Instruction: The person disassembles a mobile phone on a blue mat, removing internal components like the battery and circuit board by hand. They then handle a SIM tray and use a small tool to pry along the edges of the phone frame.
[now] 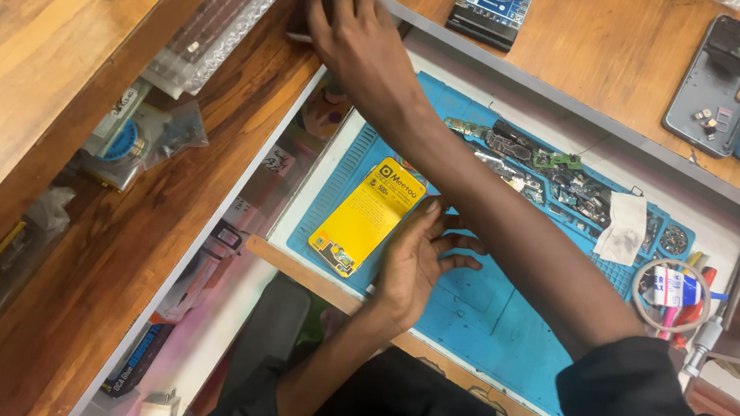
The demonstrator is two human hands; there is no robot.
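Left hand (414, 261), fingers spread, touches flat yellow rectangular phone battery (367, 217) on blue silicone repair mat (476, 320). Right hand (354, 33) reaches across to dark object at worktop edge; grip unclear.

A yellow rectangular labelled pack (367, 216) lies on the blue mat (485, 321); clear plastic bags (140, 134) sit left.

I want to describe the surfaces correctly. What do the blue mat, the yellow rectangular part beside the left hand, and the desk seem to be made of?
The blue mat looks like soft silicone or rubber: matte, with moulded ribs and small compartments. The yellow part by the left hand seems a foil- or plastic-wrapped flat cell with a smooth printed label; I cannot be sure. The desk looks like varnished wood, with visible grain and sheen.
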